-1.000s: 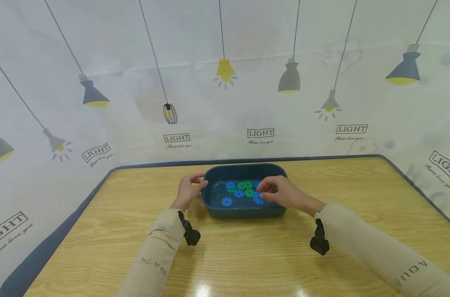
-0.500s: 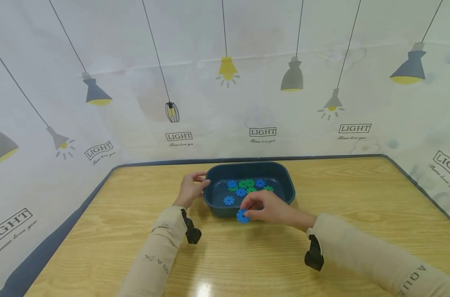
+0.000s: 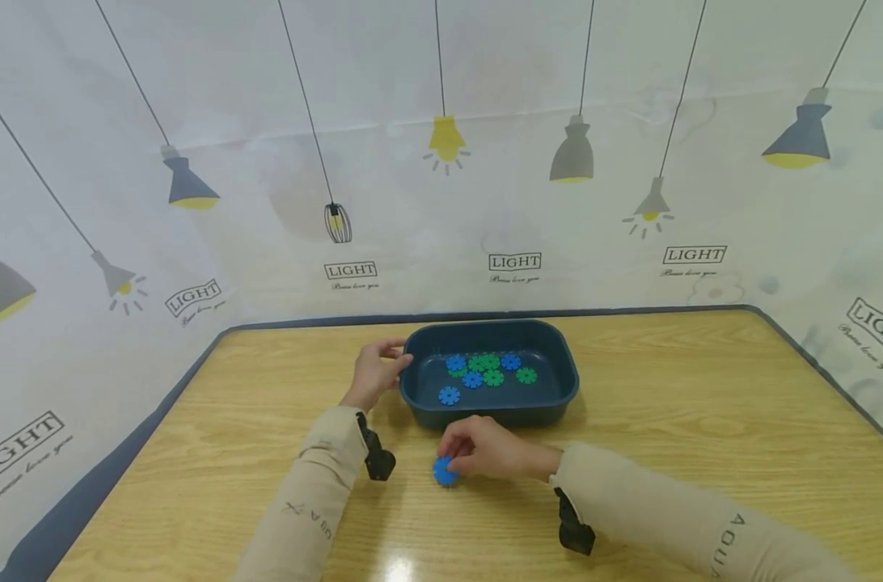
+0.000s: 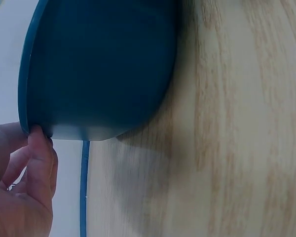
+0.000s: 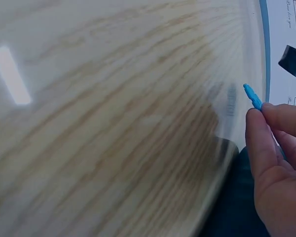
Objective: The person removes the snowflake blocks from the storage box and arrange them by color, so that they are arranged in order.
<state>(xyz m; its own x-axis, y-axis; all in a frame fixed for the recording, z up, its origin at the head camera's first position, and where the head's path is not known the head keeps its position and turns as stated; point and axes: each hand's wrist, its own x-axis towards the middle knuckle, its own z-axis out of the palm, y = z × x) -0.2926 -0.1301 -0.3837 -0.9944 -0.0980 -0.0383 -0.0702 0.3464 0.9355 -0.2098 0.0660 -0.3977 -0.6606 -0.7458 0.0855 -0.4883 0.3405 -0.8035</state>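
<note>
My right hand [image 3: 488, 449] pinches a blue notched plastic disc [image 3: 445, 471] between thumb and finger, in front of the dark blue basin [image 3: 456, 417]. In the right wrist view the same disc [image 5: 252, 96] shows edge-on, apart from the tabletop. My left hand [image 3: 376, 372] grips the basin's left rim; the left wrist view has thumb and fingers of that hand [image 4: 27, 173] on either side of the basin's wall [image 4: 98, 64]. Inside the basin lie several blue discs [image 3: 449, 395] and green discs [image 3: 526, 376], some overlapping.
The basin stands on a wood-grain table [image 3: 674, 404], near its back edge. Behind it hangs a pale backdrop [image 3: 412, 210] printed with lamps. Each wrist carries a small black camera, one on the left [image 3: 378, 457], one on the right [image 3: 576, 529].
My right hand has lifted the blue disc out of the basin and carried it over the front rim, toward me and to the left. The left hand has stayed at the basin's rim.
</note>
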